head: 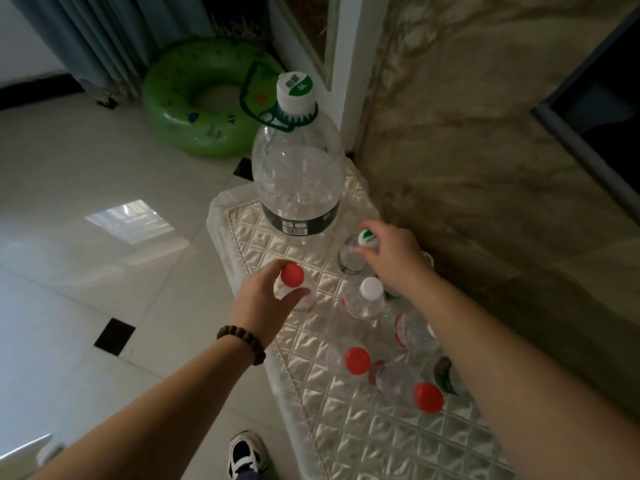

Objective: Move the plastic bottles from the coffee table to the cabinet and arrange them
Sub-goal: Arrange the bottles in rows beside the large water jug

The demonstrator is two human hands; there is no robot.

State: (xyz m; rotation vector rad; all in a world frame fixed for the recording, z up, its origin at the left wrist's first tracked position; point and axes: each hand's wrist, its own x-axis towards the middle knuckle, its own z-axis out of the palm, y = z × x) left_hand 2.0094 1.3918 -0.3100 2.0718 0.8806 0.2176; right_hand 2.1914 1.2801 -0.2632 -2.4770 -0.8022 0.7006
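A quilted white cloth covers the cabinet top [339, 420]. A large clear bottle [298, 168] with a white and green cap stands at its far end. My left hand [266, 299] grips a small bottle with a red cap [292, 275] by the neck, upright on the cloth. My right hand [391, 254] holds a small bottle with a green and white cap [360, 251] by its top. A white-capped bottle [369, 299] stands between my arms. Two red-capped bottles [356, 360] [427, 396] stand nearer me. Others are partly hidden under my right forearm.
A marbled wall [485, 150] runs along the cabinet's right side. A green inflatable swim ring [204, 98] lies on the tiled floor [86, 202] by grey curtains [104, 36]. My shoe [246, 455] is at the cabinet's near-left edge.
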